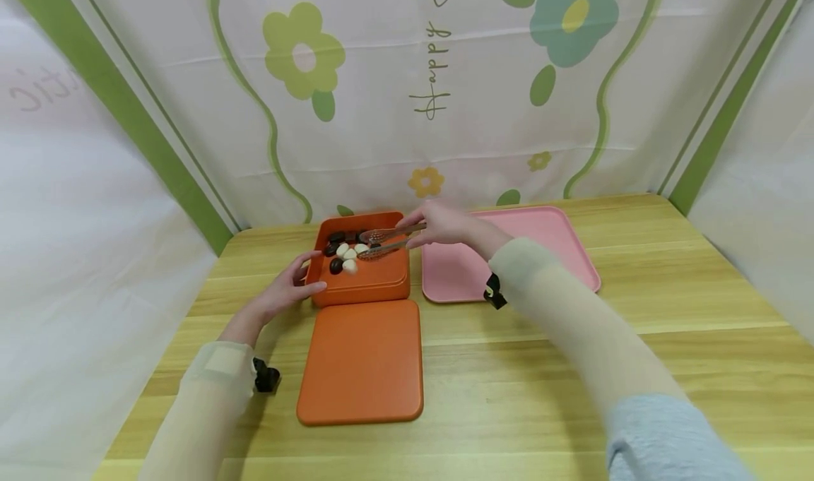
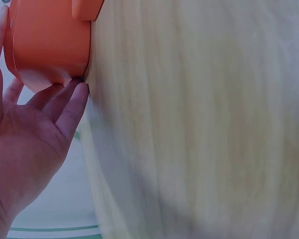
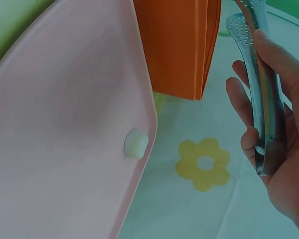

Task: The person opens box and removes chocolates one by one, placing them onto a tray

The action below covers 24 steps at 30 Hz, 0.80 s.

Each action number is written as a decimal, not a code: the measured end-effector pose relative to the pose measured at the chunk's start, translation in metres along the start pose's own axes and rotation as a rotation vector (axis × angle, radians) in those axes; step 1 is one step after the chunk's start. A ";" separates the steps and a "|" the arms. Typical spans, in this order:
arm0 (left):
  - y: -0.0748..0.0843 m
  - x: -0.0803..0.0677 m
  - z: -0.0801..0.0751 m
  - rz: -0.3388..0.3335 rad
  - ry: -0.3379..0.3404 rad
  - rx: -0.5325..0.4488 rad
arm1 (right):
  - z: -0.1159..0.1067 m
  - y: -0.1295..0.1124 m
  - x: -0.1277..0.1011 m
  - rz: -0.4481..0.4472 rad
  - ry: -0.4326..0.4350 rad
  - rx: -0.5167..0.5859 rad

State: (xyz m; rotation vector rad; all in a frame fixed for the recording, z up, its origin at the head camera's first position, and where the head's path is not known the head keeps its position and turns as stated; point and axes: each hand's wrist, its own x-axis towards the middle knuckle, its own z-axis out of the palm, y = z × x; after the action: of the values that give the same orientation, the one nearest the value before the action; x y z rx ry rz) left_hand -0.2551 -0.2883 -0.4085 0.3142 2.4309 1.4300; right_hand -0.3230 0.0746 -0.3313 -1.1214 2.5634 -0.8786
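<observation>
An orange box [image 1: 362, 295] without its lid holds several small dark brown pieces [image 1: 335, 265] and white pieces [image 1: 350, 265]; their kind is too small to tell. My left hand [image 1: 289, 287] grips its near left corner, thumb at the front rim and fingers bent along the outer side. In my right hand [image 1: 441, 225] is a pair of metal tongs [image 3: 261, 84] with perforated heads. In the head view, the tongs' heads [image 1: 375, 253] are over the pieces, spread apart. Whether they touch a piece cannot be seen. A white piece [image 3: 136, 143] lies on the pink tray [image 3: 65, 124] near its rim.
An orange lid [image 1: 362, 364] lies flat on the wooden table [image 1: 509, 396] in front of the box. The pink tray stands close to the box's right. White flowered cloth [image 1: 381, 114] hangs behind the table and at both sides.
</observation>
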 end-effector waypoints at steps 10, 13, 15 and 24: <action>0.000 0.000 0.000 0.012 -0.003 0.000 | 0.015 -0.013 0.019 0.008 -0.004 -0.230; 0.001 -0.001 0.000 0.008 0.001 -0.001 | 0.022 -0.018 0.025 0.027 -0.044 -0.244; 0.001 -0.001 0.000 0.010 0.000 -0.001 | 0.027 -0.021 0.029 0.039 -0.067 -0.258; -0.001 0.000 -0.001 0.013 -0.003 -0.003 | 0.037 -0.028 0.042 0.041 -0.103 -0.297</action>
State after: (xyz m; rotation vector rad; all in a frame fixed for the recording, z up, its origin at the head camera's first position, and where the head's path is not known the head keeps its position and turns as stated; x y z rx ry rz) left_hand -0.2556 -0.2889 -0.4090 0.3322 2.4283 1.4375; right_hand -0.3205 0.0134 -0.3422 -1.1499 2.6793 -0.4262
